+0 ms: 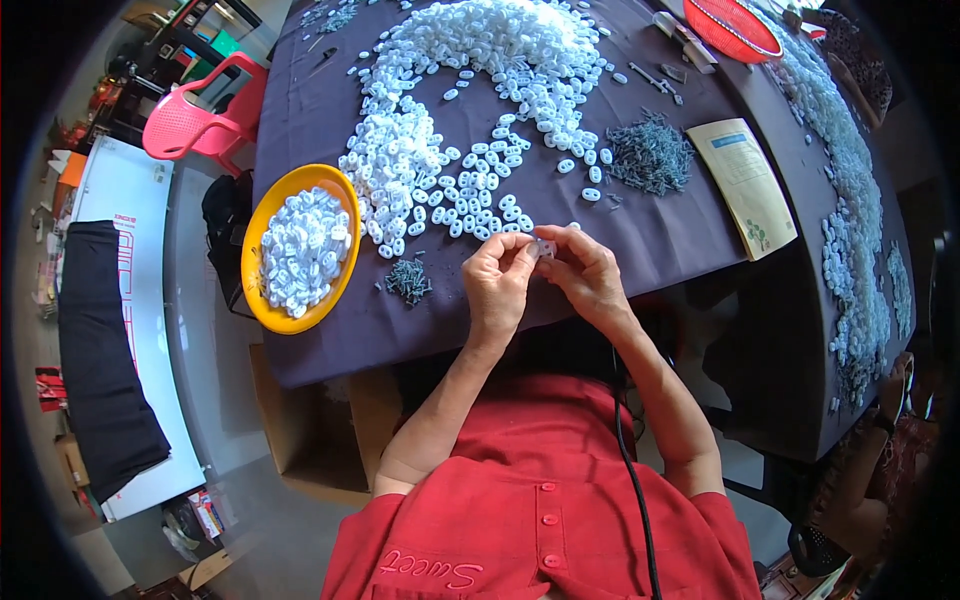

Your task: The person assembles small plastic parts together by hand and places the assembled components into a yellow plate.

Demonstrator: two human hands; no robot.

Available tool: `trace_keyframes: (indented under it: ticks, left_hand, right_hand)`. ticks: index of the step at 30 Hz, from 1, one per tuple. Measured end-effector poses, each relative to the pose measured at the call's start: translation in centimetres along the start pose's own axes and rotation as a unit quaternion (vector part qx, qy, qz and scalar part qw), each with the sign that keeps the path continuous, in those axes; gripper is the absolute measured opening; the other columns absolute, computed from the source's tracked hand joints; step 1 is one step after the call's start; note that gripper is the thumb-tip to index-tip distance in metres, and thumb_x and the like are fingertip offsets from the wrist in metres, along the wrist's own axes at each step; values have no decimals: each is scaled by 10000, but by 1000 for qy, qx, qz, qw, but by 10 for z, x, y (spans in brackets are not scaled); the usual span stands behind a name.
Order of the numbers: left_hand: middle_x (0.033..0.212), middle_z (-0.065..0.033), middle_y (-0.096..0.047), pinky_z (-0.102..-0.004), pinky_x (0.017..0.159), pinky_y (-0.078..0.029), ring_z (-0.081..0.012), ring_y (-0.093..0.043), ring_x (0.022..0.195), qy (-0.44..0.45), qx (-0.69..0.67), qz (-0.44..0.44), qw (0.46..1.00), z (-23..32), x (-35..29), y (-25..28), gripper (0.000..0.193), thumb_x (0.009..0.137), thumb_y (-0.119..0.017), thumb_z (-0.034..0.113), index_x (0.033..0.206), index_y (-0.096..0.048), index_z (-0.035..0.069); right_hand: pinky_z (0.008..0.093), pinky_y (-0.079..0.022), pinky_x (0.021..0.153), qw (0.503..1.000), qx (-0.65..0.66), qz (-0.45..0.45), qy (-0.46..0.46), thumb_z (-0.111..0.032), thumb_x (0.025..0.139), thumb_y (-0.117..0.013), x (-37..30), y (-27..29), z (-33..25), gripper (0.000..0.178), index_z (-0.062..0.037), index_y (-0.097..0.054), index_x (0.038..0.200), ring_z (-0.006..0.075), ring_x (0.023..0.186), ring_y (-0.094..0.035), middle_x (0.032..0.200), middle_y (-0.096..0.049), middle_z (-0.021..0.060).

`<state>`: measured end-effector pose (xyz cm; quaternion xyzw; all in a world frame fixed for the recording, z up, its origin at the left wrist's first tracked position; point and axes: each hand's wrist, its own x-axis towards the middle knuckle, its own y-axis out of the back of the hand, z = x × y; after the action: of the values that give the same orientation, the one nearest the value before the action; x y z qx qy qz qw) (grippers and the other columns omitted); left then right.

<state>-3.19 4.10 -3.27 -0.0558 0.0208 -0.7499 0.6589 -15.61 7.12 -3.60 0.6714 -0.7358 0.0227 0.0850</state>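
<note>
Close to the table's near edge, my left hand (499,283) and my right hand (592,278) meet, fingertips pinched together on one small white oval plastic piece with two holes (545,248). Fingers cover part of it; whether anything else is held cannot be made out. Just beyond them spread loose white pieces of the same kind (485,185), rising to a large heap (480,45) farther back. A small pile of grey screw-like pins (408,281) lies left of my left hand. A larger pin pile (650,156) lies beyond my right hand.
At the left table edge a yellow oval bowl (293,323) holds many white pieces. To the right lie a tan paper packet (742,190) and a red mesh basket (735,28). Another person's hand (893,390) is by the right-hand table. A pink chair (205,115) stands left.
</note>
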Motion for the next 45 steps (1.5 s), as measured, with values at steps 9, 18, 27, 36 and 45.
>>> trace_keyframes:
  ticks: [9,18,27,36,45]
  left_hand:
    - [754,-10,-620,-186,607,-475,-54,-554,651,24,2,-9,1000,4,-1,3,53,809,-598,-5,843,-634,-22]
    - [762,-34,-620,-209,593,-501,-82,-577,651,68,-34,-26,997,3,0,7,63,815,-586,2,852,-626,-30]
    - [754,-55,-633,-204,582,-503,-93,-595,630,75,-31,-33,996,0,4,10,68,814,-597,18,853,-629,-28]
    - [740,-51,-634,-197,577,-500,-91,-599,611,106,-37,-35,993,9,4,10,49,809,-605,25,810,-632,-16]
    - [744,-65,-638,-210,603,-515,-100,-605,619,113,-56,-15,992,0,3,12,35,780,-610,-11,805,-632,-23]
  right_hand:
    - [234,-466,627,997,-71,-5,36,22,713,-666,1,4,0,319,-3,-594,1023,108,713,-569,782,-582,50]
    - [281,-474,621,985,-142,-4,93,-5,711,-661,0,4,-5,286,-11,-598,990,200,708,-602,793,-602,96]
    - [297,-476,605,984,-141,3,107,4,705,-645,3,3,-1,269,-11,-594,969,227,696,-606,779,-594,102]
    - [311,-474,599,974,-178,-7,137,-15,740,-622,2,1,-3,221,-15,-592,959,255,692,-601,791,-581,109]
    - [333,-475,597,969,-187,-4,163,-24,770,-596,0,-1,5,189,-15,-571,956,284,694,-593,796,-572,119]
